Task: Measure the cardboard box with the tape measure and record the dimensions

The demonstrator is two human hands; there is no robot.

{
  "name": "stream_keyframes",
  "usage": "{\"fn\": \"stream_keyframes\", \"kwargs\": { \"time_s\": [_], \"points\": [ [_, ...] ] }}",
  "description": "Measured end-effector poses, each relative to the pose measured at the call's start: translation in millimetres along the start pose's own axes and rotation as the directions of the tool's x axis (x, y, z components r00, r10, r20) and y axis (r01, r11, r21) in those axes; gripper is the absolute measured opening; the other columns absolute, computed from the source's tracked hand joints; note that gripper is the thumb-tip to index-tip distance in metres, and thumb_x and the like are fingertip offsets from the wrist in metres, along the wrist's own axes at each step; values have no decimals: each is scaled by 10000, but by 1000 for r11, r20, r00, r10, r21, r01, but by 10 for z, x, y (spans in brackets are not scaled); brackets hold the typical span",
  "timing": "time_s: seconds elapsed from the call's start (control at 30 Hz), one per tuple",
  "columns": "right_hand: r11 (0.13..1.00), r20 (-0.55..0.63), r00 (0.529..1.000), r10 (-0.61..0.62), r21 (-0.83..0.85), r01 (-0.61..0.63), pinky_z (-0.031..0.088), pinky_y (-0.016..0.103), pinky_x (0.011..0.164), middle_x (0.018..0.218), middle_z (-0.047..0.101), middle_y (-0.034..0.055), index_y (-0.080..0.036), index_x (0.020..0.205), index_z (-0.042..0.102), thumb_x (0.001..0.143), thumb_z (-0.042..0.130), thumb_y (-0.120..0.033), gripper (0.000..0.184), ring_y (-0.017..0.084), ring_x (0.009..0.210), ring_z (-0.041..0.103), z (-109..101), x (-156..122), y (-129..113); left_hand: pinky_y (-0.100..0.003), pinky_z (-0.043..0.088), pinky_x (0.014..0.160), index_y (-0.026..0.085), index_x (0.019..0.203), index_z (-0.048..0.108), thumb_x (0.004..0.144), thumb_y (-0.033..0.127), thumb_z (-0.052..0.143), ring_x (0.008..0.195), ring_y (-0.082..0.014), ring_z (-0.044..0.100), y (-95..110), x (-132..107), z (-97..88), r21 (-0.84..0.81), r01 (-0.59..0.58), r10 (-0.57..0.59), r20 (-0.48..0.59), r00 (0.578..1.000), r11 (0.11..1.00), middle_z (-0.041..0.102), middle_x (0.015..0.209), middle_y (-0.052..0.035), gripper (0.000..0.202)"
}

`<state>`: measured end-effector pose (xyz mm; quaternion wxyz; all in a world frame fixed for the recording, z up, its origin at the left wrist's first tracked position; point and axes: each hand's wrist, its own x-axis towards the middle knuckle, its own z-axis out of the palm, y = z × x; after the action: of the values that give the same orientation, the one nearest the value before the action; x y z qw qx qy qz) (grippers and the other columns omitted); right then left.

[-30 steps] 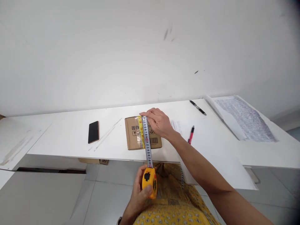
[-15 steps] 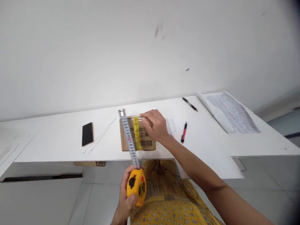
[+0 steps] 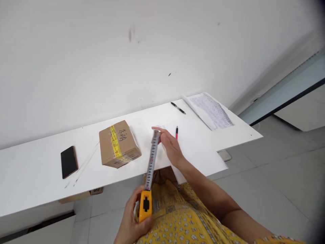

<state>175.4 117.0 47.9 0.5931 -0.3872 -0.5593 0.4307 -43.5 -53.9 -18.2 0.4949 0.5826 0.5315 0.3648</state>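
My left hand [image 3: 134, 217] is wrapped around the yellow case of a tape measure [image 3: 145, 205], low in front of the yellow patterned clothing. Its blade runs out up and slightly to the right over the table's front edge. At the far end of the blade, the fingers of my right hand [image 3: 170, 144] are closed on the metal tip. A taped cardboard box [image 3: 122, 140] stands on the white table to the left of the blade, apart from both hands. Yellow printed tape and dark handwriting show on its top. Beneath my right forearm lies white paper [image 3: 200, 162].
A black phone [image 3: 69, 162] lies left of the box. Behind my right hand are a red and black pen [image 3: 177, 133] and a black pen [image 3: 178, 108]. A written sheet [image 3: 212, 110] lies at the table's right end. The wall [image 3: 101, 61] rises behind.
My right hand has left the box and now holds the blade's tip. The box sits turned, farther left of the hands, with its top showing. The view has shifted right.
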Motion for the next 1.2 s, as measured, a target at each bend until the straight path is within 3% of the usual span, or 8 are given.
{"fn": "stream_keyframes", "kwargs": {
  "time_s": [0.17, 0.43, 0.53, 0.67, 0.73, 0.87, 1.0, 1.2],
  "points": [
    [998, -74, 996, 49, -26, -51, 460, 273, 569, 670, 594, 12, -206, 793, 716, 972, 505, -507, 409, 133, 601, 534, -451, -209, -104, -433, 478, 977, 265, 1358, 537, 676, 199, 667, 1111, -303, 607, 189, 302, 142, 126, -69, 49, 157, 986, 990, 612, 1292, -90, 697],
    [958, 206, 976, 69, -287, -8, 457, 283, 633, 726, 621, 31, -197, 755, 675, 993, 484, -414, 374, 156, 675, 588, -422, -604, 98, -385, 516, 929, 309, 1506, 259, 708, 231, 747, 1087, -240, 611, 391, 838, 538, 134, -235, 240, -17, 971, 963, 564, 1278, -82, 939],
    [918, 173, 976, 135, -391, -58, 434, 279, 623, 744, 648, 31, -203, 782, 666, 987, 477, -444, 368, 166, 689, 601, -618, -475, 173, -374, 532, 883, 296, 1493, 272, 742, 261, 744, 1047, -232, 618, 523, 1091, 570, 230, -291, 306, -33, 951, 929, 562, 1269, -96, 888],
    [616, -144, 960, 241, -742, -266, 357, 290, 595, 663, 633, 27, -206, 724, 588, 972, 464, -499, 403, 183, 617, 577, -1010, -23, 380, -397, 546, 836, 237, 1475, 302, 755, 266, 763, 988, -252, 632, 594, 1496, 591, 483, -275, 365, -101, 925, 831, 577, 1242, -128, 856],
    [439, -223, 920, 321, -826, -353, 342, 292, 605, 730, 678, 43, -201, 899, 603, 951, 499, -530, 349, 209, 660, 611, -1104, 205, 517, -434, 530, 890, 205, 1462, 329, 772, 246, 762, 1049, -290, 617, 568, 1699, 623, 627, -260, 424, -124, 897, 734, 596, 1216, -139, 816],
    [294, -101, 907, 408, -927, -235, 377, 311, 659, 924, 730, 111, -164, 1248, 539, 941, 549, -434, 409, 267, 809, 673, -1041, 419, 737, -473, 501, 941, 161, 1426, 418, 832, 180, 696, 1108, -339, 576, 489, 2001, 687, 838, -159, 441, -106, 891, 522, 597, 1232, -170, 656],
    [404, 42, 924, 381, -906, -126, 431, 327, 725, 976, 737, 109, -174, 1257, 597, 940, 406, -154, 370, 243, 864, 684, -1011, 378, 816, -503, 503, 917, 149, 1402, 499, 879, 167, 633, 1077, -359, 579, 447, 2150, 660, 923, -17, 330, -120, 936, 384, 562, 1304, -205, 540],
    [924, -19, 959, 283, -261, -278, 509, 376, 903, 1038, 758, 86, -193, 1218, 625, 930, 459, -293, 348, 212, 994, 703, -1298, 308, 706, -623, 321, 1122, 124, 1375, 519, 915, 157, 556, 1390, -411, 401, 384, 2283, 649, 912, -43, 414, -142, 899, 409, 443, 1492, -244, 463]
  ]
}}
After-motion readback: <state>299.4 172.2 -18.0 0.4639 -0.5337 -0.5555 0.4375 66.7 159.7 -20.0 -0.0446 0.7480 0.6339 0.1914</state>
